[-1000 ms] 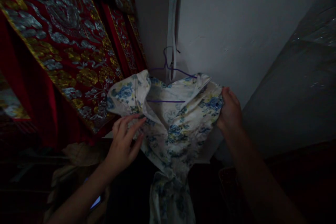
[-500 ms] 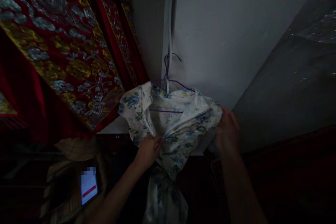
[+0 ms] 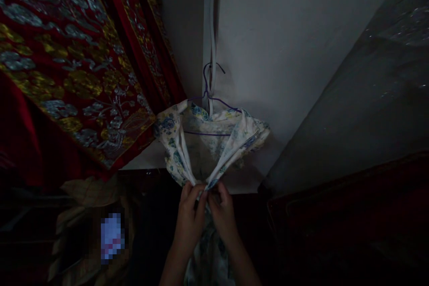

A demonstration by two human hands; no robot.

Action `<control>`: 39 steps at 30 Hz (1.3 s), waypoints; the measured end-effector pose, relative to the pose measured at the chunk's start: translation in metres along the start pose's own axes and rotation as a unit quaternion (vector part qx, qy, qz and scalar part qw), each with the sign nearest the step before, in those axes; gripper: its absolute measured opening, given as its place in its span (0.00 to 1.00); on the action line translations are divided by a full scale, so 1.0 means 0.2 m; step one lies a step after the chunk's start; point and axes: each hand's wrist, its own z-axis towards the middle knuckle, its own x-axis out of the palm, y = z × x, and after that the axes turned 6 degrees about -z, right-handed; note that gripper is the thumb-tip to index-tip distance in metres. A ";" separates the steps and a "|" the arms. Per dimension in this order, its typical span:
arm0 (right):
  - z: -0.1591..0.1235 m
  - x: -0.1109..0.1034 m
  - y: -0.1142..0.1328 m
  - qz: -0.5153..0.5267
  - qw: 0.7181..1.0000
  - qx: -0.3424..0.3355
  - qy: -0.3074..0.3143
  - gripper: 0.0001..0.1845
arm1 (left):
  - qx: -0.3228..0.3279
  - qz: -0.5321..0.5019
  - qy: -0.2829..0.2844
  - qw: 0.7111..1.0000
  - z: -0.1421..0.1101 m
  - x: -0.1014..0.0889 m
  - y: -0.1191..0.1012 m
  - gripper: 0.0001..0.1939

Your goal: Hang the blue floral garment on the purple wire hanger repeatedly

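A white garment with blue flowers (image 3: 214, 145) hangs on a purple wire hanger (image 3: 209, 96) from a white strip on the wall. Its front lies open in a V. My left hand (image 3: 190, 203) pinches the left edge of the opening where the two sides meet. Right beside it, my right hand (image 3: 223, 208) pinches the right edge. Both hands touch each other below the hanger, fingers closed on the cloth. The garment's lower part hangs down between my forearms into the dark.
Red hangings with gold and silver embroidery (image 3: 77, 67) fill the left side. A lit phone screen (image 3: 111, 237) lies on pale fabric at lower left. A grey plastic-covered surface (image 3: 368, 98) slopes along the right, with dark furniture below.
My hands left the garment's outer sides and came together at the centre front. The opening now forms a V, and the view has shifted a little.
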 end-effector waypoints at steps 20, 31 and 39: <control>-0.05 -0.18 0.07 -0.042 0.999 0.000 0.033 0.15 | -0.115 -0.151 -0.010 0.982 -0.03 0.07 0.01 0.09; -0.04 -0.24 0.14 -0.086 0.992 -0.010 0.090 0.12 | -0.077 -0.092 -0.022 0.993 -0.02 0.08 -0.03 0.09; -0.05 -0.23 0.16 -0.082 0.991 -0.003 0.105 0.12 | -0.085 -0.124 0.027 0.988 0.00 0.02 -0.06 0.13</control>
